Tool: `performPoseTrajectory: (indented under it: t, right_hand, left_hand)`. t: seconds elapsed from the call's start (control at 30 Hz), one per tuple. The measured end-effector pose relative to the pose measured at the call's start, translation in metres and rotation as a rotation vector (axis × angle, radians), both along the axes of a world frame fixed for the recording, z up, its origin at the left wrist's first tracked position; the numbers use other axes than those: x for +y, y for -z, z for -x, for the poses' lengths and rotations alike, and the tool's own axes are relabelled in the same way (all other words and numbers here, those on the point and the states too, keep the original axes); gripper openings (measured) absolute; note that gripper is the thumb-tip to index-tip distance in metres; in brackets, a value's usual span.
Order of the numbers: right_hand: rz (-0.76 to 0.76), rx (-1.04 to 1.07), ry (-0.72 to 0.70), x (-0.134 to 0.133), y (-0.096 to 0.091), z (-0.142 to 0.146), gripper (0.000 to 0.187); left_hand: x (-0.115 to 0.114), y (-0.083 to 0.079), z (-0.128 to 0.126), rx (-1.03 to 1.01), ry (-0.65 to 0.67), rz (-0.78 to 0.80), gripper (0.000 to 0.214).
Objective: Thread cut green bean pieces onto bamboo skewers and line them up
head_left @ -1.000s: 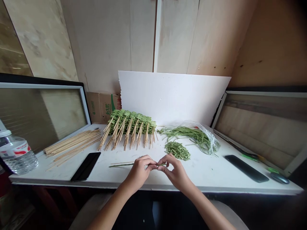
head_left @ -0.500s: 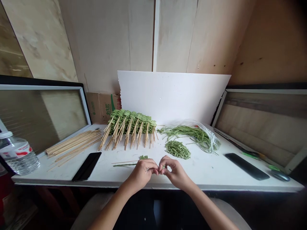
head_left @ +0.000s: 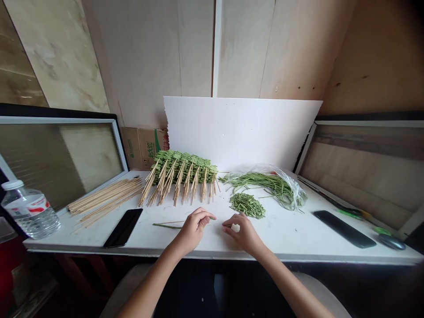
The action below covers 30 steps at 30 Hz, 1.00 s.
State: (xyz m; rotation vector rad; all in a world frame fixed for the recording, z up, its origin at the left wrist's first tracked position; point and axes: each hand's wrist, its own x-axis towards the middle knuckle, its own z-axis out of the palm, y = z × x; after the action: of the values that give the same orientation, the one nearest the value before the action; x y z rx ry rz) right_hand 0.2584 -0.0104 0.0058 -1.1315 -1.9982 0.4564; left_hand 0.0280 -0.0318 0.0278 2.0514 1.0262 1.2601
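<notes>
My left hand (head_left: 194, 230) is above the front middle of the table, thumb and fingertips pressed together, with a bit of green bean (head_left: 212, 217) showing at the tips. A thin wooden skewer (head_left: 169, 222) and a long green bean (head_left: 166, 226) reach out leftward from behind this hand; whether it touches them is hidden. My right hand (head_left: 244, 233) is to the right, its thumb and forefinger curled into a pinch; what is between them is too small to make out. Just beyond it lies a heap of short-cut green beans (head_left: 247, 205).
Stacked skewers of beans (head_left: 185, 165) stand at the back, before a white board (head_left: 241, 130). Bare skewers (head_left: 106, 198), a phone (head_left: 123, 227) and a water bottle (head_left: 29, 212) are left. Rightward are a bag of long beans (head_left: 271, 185), a dark slab (head_left: 344, 228) and a mouse (head_left: 391, 241).
My hands met at the fingertips before and are now apart, the left one slightly higher. The short bean pieces seen behind my left hand are now hidden by it.
</notes>
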Motion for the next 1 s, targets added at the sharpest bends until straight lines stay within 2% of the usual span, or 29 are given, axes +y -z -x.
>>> performPoseTrajectory:
  t: [0.1,0.17,0.3,0.4,0.5,0.6,0.8,1.0]
  right_hand:
    - [-0.052,-0.09,0.035,0.01,0.018,-0.005,0.026]
    - [-0.084,-0.112,0.049,0.013,0.022,-0.009,0.027]
    - [-0.056,-0.073,0.087,0.014,0.011,-0.014,0.043]
    - [0.008,0.032,0.046,0.008,-0.003,-0.013,0.054]
    - [0.1,0.129,-0.088,-0.003,-0.013,-0.006,0.048]
    - [0.105,0.167,-0.17,-0.012,-0.017,0.004,0.038]
    - [0.058,0.221,-0.091,-0.011,-0.016,0.005,0.029]
    - [0.011,0.2,-0.144,-0.012,-0.018,0.005,0.026]
  left_hand:
    - [0.003,0.007,0.0,0.02,0.007,-0.015,0.033]
    - [0.003,0.01,0.0,0.041,0.003,-0.021,0.032]
    - [0.006,0.015,0.001,0.025,-0.024,-0.016,0.023]
    - [0.007,0.018,-0.002,-0.015,-0.055,-0.026,0.021]
    - [0.004,0.017,-0.007,-0.034,-0.058,-0.026,0.021]
    - [0.001,0.016,-0.011,-0.041,-0.035,-0.042,0.02]
    - [0.003,0.02,-0.007,0.099,-0.059,-0.117,0.016]
    - [0.002,0.021,-0.008,0.159,-0.128,-0.236,0.013]
